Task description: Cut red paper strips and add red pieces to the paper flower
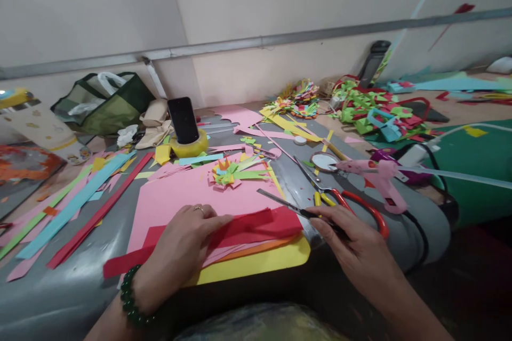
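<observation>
My left hand [186, 245] lies over a strip of folded red paper [248, 228], its index finger stretched along the paper and the other fingers curled. Beneath are a large pink sheet [160, 202], an orange edge and a yellow sheet [256, 264]. My right hand [348, 232] is closed around the dark handle of a craft knife [282, 201]. Its thin blade points up and left, above the right part of the red paper. A green and orange paper flower [230, 171] rests on the pink sheet.
Red-handled scissors [340, 197] and a pink glue gun [384, 178] lie to the right. Behind stands a phone [184, 120] in a yellow tape roll [192, 144]. Coloured strips [80, 205] spread at left; paper flowers [300, 98] are heaped at the back.
</observation>
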Tool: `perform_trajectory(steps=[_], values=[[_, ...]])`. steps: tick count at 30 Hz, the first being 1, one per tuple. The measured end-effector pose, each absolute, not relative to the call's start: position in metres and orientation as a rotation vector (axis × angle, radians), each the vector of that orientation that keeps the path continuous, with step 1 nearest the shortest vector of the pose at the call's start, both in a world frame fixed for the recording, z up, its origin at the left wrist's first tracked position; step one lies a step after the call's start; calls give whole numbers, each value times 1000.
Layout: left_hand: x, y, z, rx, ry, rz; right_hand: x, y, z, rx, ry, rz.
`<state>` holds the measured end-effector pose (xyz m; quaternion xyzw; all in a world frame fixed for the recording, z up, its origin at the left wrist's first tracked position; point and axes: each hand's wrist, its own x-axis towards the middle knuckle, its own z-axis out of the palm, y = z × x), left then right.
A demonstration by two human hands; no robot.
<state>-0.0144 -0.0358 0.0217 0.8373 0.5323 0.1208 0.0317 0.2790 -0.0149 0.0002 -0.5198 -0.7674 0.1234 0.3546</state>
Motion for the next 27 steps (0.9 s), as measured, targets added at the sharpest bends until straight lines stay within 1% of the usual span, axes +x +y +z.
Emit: perform_trajectory(steps=[8, 14, 22, 27], values=[[3, -34, 4, 2476, 1719, 523, 284, -19, -9, -1443, -2086, 171], [9, -38, -6, 2421, 1670, 682, 285, -22, -10, -1478, -2135, 176], [9, -35, 0, 2436, 1697, 693, 286, -27, -5, -1365, -2125, 146], [9, -37, 0, 2434, 1725, 672, 285, -27, -7, -1381, -2177, 165]])
